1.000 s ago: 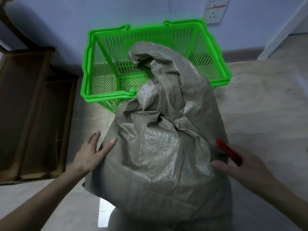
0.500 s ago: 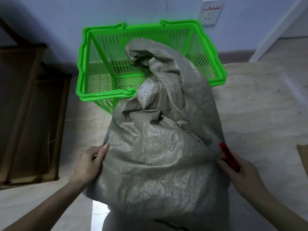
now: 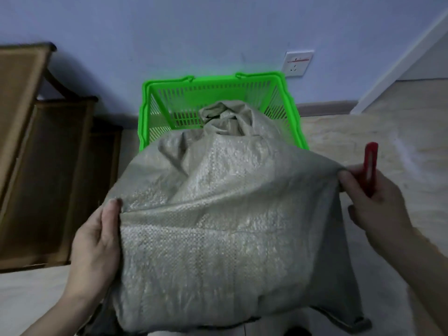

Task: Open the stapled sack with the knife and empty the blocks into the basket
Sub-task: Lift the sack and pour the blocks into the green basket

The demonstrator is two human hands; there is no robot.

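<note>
A grey woven sack (image 3: 218,214) fills the middle of the view, raised off the floor, its crumpled far end lying over the near rim into the green plastic basket (image 3: 155,112). My left hand (image 3: 97,248) grips the sack's left edge, thumb on top of the fabric. My right hand (image 3: 373,204) pinches the sack's right edge and also holds the red knife (image 3: 371,166), which points up and away. No blocks are visible; the sack hides the basket floor.
A wooden chair frame (image 3: 48,166) stands at the left against the blue wall. A wall socket (image 3: 297,63) sits above the basket. Pale marble floor (image 3: 400,132) stretches to the right.
Both hands went from resting against the sack's sides to gripping its edges and lifting it. The sack's far end now lies lower in the basket. The view has tilted upward.
</note>
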